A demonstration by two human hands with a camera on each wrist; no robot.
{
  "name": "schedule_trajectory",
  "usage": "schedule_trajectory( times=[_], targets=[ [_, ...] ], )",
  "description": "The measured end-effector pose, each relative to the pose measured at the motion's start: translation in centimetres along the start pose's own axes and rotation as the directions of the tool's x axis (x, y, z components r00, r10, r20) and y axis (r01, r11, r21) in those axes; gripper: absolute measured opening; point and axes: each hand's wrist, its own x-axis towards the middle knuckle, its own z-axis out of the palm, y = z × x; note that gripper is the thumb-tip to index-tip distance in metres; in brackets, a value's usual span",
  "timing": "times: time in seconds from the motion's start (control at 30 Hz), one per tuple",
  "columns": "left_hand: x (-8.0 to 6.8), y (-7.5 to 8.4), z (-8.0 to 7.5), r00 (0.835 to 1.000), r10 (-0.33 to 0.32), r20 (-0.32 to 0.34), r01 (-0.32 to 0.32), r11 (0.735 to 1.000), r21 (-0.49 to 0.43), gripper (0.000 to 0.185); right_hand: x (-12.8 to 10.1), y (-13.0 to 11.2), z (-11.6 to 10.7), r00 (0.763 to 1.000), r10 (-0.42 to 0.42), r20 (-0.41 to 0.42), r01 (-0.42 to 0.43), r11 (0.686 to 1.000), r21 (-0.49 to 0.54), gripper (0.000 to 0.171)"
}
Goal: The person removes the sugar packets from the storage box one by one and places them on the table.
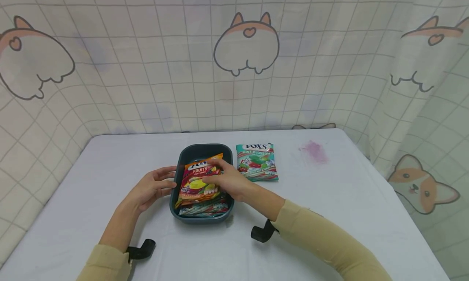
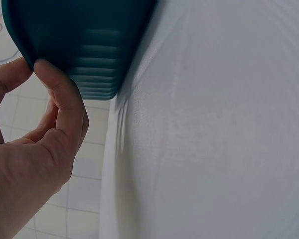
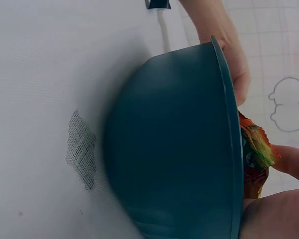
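A dark teal plastic basket (image 1: 201, 220) stands on the table with candy bags inside. On top lies a red and orange Fox's Fruits candy bag (image 1: 196, 183), tilted against the far side. My right hand (image 1: 229, 181) reaches over the basket's right rim and grips this bag at its right side; the right wrist view shows the bag (image 3: 256, 149) just above the rim, beside the fingers. Under it is another bag (image 1: 205, 208), partly hidden. My left hand (image 1: 154, 187) holds the basket's left rim between its fingertips, seen close in the left wrist view.
A green Fox's Mint Blossom candy bag (image 1: 257, 163) lies flat to the right of the basket. The white tablecloth (image 1: 311, 191) has a pink stain toward the back right. A checked curtain (image 1: 183, 89) hangs behind the table and along its sides.
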Motion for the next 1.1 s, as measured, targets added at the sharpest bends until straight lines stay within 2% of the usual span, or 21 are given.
schedule_trajectory(
  times=[0.43,0.73,1.1],
  targets=[
    [-0.17,0.14,0.04,1.0,0.004,0.006,-0.004,1.0,-0.008,0.066,0.71,0.2,0.36,1.0,-0.013,-0.001,0.013,0.998,-0.06,0.057],
    [0.0,-0.05,0.06,1.0,0.021,0.009,-0.021,1.0,-0.008,0.069,0.81,0.22,0.57,0.997,-0.072,0.004,0.072,0.994,-0.08,0.057],
    [0.0,-0.04,0.11,1.0,0.014,0.002,-0.014,1.0,-0.01,0.069,0.79,0.48,0.63,0.992,-0.122,-0.026,0.116,0.979,-0.166,0.057]
  ],
)
